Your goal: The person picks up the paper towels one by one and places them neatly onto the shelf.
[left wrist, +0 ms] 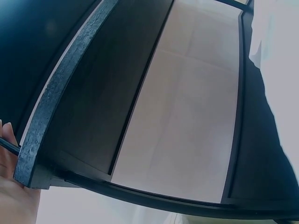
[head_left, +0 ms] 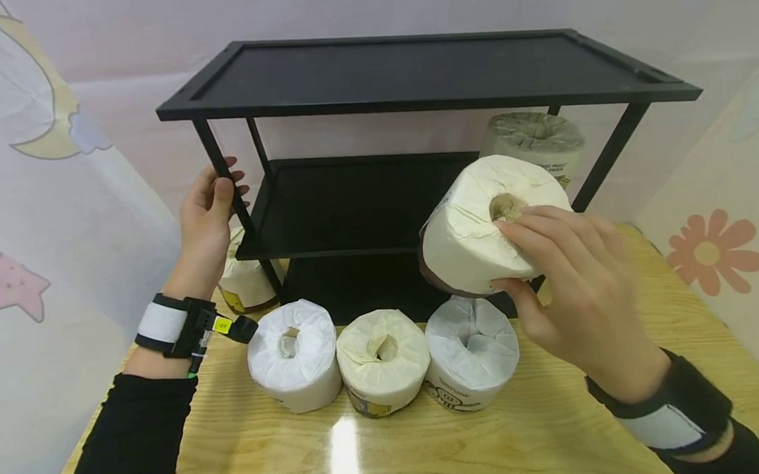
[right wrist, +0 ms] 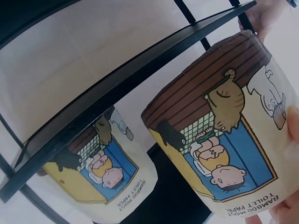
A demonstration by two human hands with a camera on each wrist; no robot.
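Observation:
In the head view my right hand (head_left: 575, 284) grips a cream-wrapped toilet paper roll (head_left: 463, 240), its fingers on the top near the core hole and the thumb low on its side. The roll tilts in front of the right part of a black shelf rack (head_left: 365, 209). The right wrist view shows its printed cartoon side (right wrist: 210, 135). My left hand (head_left: 204, 214) holds the rack's left front post (head_left: 224, 170); the left wrist view shows only part of this hand (left wrist: 14, 196). Another roll (head_left: 532, 139) stands on the middle shelf at the right, partly hidden by the held one.
Before the rack, a white roll (head_left: 296, 370), a cream roll (head_left: 383, 380) and another white roll (head_left: 471, 379) stand in a row on the wooden table (head_left: 269, 457). A further roll (head_left: 246, 280) stands behind the left post. The rack's top panel (head_left: 422, 70) overhangs the middle shelf.

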